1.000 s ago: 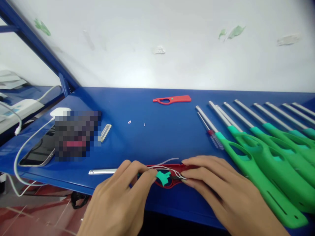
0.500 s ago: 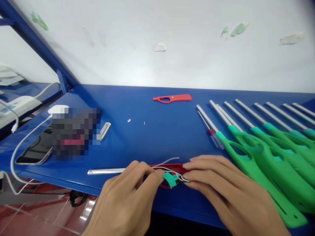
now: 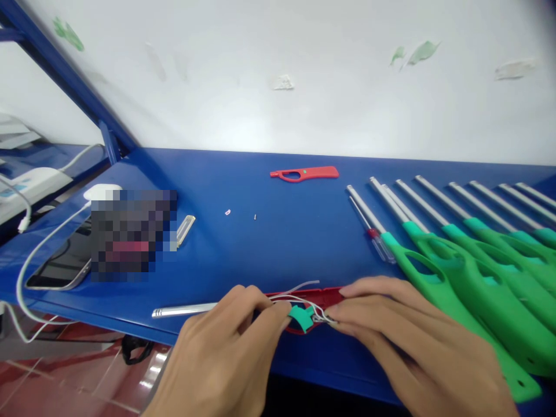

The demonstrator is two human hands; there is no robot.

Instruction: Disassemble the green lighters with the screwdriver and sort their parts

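Note:
At the table's front edge lies an opened red lighter, its inside facing up. A silver metal tube sticks out to the left, and a teal trigger sits in the middle. My left hand is closed around the tube end, thumb against the trigger. Thin white wires curve over the shell toward my right hand, whose fingertips pinch them at the handle part. What lies under those fingertips is hidden.
Several green lighters lie along the right, beside a screwdriver. Behind is another red shell half. A small screw and a tiny pale piece lie mid-table. At left are a phone, a cable and a clear-framed strip.
My right hand has shifted slightly right, showing more of the red shell and wires. The tube's tip has dipped a little, while my left hand stays almost in place.

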